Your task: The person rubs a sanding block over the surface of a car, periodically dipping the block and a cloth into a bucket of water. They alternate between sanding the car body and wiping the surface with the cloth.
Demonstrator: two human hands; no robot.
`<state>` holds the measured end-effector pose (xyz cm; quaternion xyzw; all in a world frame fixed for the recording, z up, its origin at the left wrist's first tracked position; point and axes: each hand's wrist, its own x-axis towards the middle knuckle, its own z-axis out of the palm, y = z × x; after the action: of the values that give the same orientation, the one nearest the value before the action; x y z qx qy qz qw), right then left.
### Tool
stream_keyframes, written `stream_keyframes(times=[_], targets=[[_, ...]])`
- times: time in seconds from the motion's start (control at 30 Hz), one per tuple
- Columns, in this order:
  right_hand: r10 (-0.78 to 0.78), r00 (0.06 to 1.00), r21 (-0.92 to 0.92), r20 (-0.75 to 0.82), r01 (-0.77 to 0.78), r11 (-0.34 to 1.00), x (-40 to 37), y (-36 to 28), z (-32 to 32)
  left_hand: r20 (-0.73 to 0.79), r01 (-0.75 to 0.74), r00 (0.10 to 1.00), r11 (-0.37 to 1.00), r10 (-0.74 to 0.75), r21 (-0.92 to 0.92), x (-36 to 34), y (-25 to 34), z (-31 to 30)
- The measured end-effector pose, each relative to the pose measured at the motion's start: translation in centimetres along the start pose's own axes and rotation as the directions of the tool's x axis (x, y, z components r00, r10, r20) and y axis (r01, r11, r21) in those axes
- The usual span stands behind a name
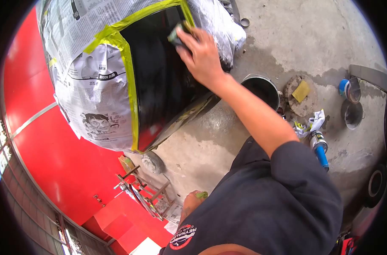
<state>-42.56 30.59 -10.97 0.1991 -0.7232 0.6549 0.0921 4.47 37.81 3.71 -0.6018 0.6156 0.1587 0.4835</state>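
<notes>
The right grip (202,55) was closed on a dark pad (176,35), which lay under its fingertips, pressed to the upper edge of the black panel (159,85) framed by yellow tape (129,76) and newspaper (95,97). The left grip (191,204), low by the body, clasped a small green thing (202,194).

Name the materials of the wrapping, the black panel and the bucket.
Wrapping: matte newspaper, with print and cartoons showing. Black panel: glossy painted surface that reflects light; likely metal underneath. Bucket: seemingly metal, going by its dull grey rim.
</notes>
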Motion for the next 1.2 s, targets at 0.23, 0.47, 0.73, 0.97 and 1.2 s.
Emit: stream_keyframes(times=[0.23,0.47,0.73,0.97,1.2], targets=[[-0.038,0.997,0.003,-0.073,0.038,0.999,1.1,0.8,0.6,-0.001,-0.045,0.999,0.999,0.045,-0.013,1.6,-1.9,0.2],[0.071,0.992,0.004,0.103,-0.071,0.997,-13.1,0.7,-1.8,0.005,-0.071,0.997,0.997,0.071,-0.024,2.0,-1.8,-0.6],[-0.02,1.0,0.026,-0.019,0.02,0.999,-4.5,1.0,0.0,0.043,-0.039,0.998,0.997,0.042,-0.068,1.3,-1.7,-0.6],[-0.064,0.994,-0.063,-0.083,0.059,0.996,0.1,1.1,0.9,0.067,-0.104,0.992,0.989,0.111,-0.108,3.3,-3.5,1.6],[-0.029,1.0,-0.104,-0.01,0.028,0.994,0.2,0.0,0.1,0.046,-0.155,0.986,0.981,0.161,-0.119,4.7,-4.3,2.7]])
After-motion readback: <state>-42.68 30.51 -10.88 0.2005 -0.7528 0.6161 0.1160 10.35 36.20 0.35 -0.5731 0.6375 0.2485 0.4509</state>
